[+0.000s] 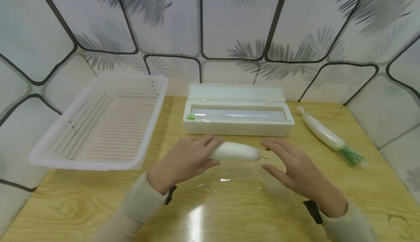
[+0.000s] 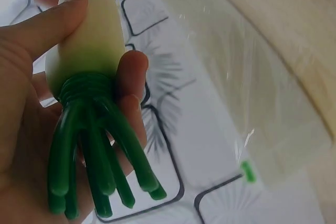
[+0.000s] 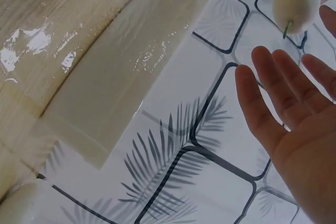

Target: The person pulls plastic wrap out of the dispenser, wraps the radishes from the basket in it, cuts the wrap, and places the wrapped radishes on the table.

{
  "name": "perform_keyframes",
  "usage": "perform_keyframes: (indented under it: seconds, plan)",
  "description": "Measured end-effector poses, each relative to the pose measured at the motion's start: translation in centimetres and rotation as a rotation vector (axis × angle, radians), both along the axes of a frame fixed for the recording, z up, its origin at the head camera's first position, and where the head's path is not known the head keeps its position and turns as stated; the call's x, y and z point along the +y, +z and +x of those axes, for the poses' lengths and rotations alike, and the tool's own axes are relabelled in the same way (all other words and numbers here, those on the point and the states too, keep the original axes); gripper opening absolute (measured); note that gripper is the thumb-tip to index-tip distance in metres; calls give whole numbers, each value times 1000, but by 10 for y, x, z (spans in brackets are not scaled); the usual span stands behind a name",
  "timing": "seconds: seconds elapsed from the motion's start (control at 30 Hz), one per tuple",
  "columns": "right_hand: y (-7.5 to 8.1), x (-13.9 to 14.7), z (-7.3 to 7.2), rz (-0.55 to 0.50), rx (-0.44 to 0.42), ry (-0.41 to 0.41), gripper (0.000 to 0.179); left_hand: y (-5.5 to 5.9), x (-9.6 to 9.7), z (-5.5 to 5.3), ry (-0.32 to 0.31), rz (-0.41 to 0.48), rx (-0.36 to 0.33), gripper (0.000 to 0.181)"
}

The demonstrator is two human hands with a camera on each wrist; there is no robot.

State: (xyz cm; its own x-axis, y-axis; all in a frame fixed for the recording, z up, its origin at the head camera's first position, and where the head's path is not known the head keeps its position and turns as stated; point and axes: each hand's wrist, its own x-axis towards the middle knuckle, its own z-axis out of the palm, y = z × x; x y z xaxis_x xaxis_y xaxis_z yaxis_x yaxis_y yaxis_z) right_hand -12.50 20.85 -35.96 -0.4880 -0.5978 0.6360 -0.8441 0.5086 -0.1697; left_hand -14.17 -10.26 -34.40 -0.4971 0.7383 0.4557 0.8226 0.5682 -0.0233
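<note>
A white radish point(image 1: 234, 151) with a thin root tip lies across my left hand point(image 1: 187, 161), which grips its leafy end above the table. The left wrist view shows the thumb and fingers around the radish's greenish neck, with glossy green stems point(image 2: 97, 145) hanging below, plastic-looking. My right hand point(image 1: 292, 165) is beside the root tip, apart from it, fingers spread and holding nothing. Under the radish, a sheet of clear cling film point(image 1: 229, 180) stretches over the table from a white cling film dispenser point(image 1: 239, 129). The dispenser's lid stands raised, and a green slider point(image 1: 190, 117) sits at its left end.
A white perforated basket point(image 1: 152, 121) stands at the left. On the right lies another white radish point(image 1: 325, 131) with green leaves, wrapped in clear film. Behind the wooden table point(image 1: 82, 202) rises a patterned wall point(image 1: 239, 19).
</note>
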Motion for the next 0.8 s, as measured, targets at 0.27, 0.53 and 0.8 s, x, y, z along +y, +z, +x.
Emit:
perform_keyframes:
  seconds: [0.27,0.53,0.8]
  plan:
    - [-11,-7,1,28,-33,64,50,-23,25,4,-27,-42,-24,54]
    - [-24,-8,0,74,-57,58,51,-39,36,6,-6,-50,-41,54]
    - [-42,-5,-1,103,-132,75,42,-54,29,8,-15,-104,-156,49]
